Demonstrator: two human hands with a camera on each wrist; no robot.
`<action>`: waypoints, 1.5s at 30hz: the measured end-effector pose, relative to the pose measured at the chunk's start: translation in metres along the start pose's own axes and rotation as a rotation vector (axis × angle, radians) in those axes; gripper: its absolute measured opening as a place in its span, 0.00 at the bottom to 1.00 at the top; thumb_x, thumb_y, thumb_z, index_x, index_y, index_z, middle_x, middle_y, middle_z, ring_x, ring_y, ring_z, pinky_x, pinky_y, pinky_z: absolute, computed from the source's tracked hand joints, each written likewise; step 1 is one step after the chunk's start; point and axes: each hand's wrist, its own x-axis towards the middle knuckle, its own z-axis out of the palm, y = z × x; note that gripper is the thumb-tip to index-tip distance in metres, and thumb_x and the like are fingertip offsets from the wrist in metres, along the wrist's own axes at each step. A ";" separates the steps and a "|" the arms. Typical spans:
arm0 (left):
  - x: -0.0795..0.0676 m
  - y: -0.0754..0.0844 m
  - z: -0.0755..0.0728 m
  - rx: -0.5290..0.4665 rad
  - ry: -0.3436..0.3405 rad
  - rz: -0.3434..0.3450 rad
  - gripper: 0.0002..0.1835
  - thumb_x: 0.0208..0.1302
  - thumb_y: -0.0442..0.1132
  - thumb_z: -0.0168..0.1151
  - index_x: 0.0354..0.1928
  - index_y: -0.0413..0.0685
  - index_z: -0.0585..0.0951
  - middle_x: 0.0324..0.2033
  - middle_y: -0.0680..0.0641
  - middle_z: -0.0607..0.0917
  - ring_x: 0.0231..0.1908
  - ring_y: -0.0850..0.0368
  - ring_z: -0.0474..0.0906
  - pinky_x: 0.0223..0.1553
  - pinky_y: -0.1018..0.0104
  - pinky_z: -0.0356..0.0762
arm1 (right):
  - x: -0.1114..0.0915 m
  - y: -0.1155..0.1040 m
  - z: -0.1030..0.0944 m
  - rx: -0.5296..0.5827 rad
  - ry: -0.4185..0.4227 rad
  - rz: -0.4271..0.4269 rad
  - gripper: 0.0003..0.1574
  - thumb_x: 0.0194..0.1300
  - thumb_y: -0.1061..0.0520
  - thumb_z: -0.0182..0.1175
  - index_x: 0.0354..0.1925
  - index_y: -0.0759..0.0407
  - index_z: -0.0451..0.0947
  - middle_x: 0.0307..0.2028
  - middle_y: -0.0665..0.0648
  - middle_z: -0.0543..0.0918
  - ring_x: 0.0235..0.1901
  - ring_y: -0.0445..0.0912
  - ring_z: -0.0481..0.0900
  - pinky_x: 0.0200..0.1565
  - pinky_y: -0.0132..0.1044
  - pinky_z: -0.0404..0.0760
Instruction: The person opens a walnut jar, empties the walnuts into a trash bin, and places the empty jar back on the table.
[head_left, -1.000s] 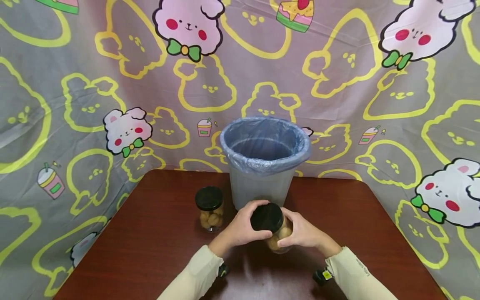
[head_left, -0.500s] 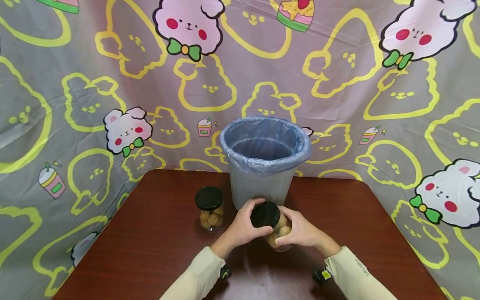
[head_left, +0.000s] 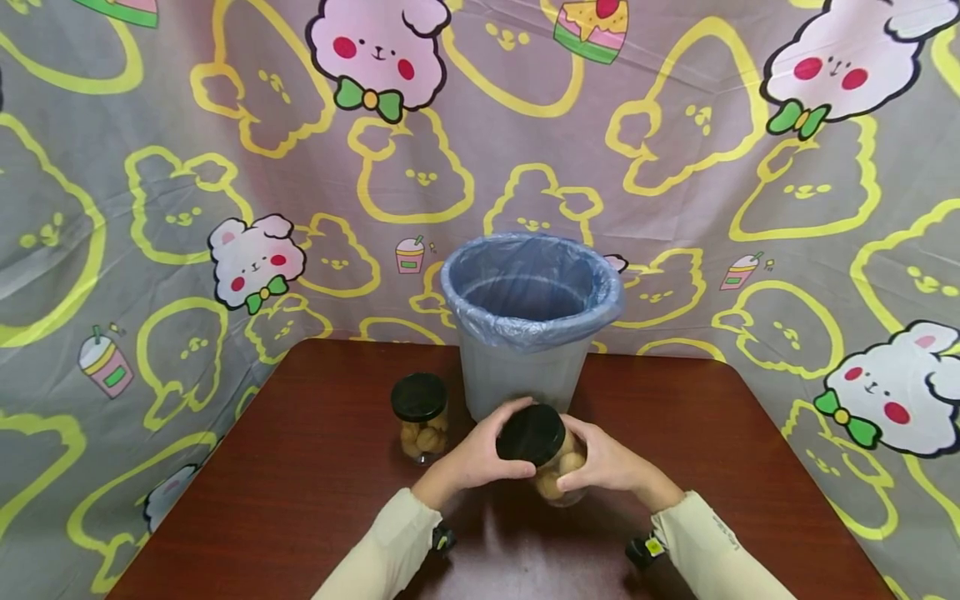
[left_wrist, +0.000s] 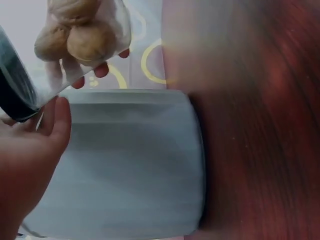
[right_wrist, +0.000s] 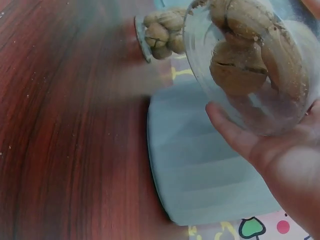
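Note:
A clear jar point(head_left: 562, 475) of walnuts, topped with a black lid point(head_left: 531, 437), is held tilted just in front of the bin, its lid end leaning left. My left hand point(head_left: 480, 454) grips the lid, thumb on the near side and fingers over the far side. My right hand point(head_left: 611, 462) is wrapped around the jar's body, thumb in front. Through the base in the right wrist view, cracked brown walnuts point(right_wrist: 240, 67) show. Left of the hands a second black-lidded jar point(head_left: 418, 421) of walnuts stands upright on the table.
A grey bin point(head_left: 517, 375) lined with a blue plastic bag point(head_left: 480, 317) stands behind the hands on the reddish-brown table point(head_left: 300, 483). A patterned cloth point(head_left: 525, 142) hangs behind and at both sides of the table.
My left hand has shifted slightly left and its thumb has slid back along the lid's edge. The held jar tilts a little differently; my right hand stays nearly in place.

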 end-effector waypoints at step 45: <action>0.005 0.001 0.009 0.052 0.099 0.028 0.49 0.51 0.57 0.70 0.68 0.39 0.60 0.61 0.43 0.66 0.59 0.51 0.64 0.60 0.57 0.63 | -0.002 0.008 -0.009 0.028 0.038 0.020 0.49 0.41 0.65 0.74 0.61 0.62 0.63 0.49 0.56 0.78 0.43 0.46 0.78 0.43 0.36 0.77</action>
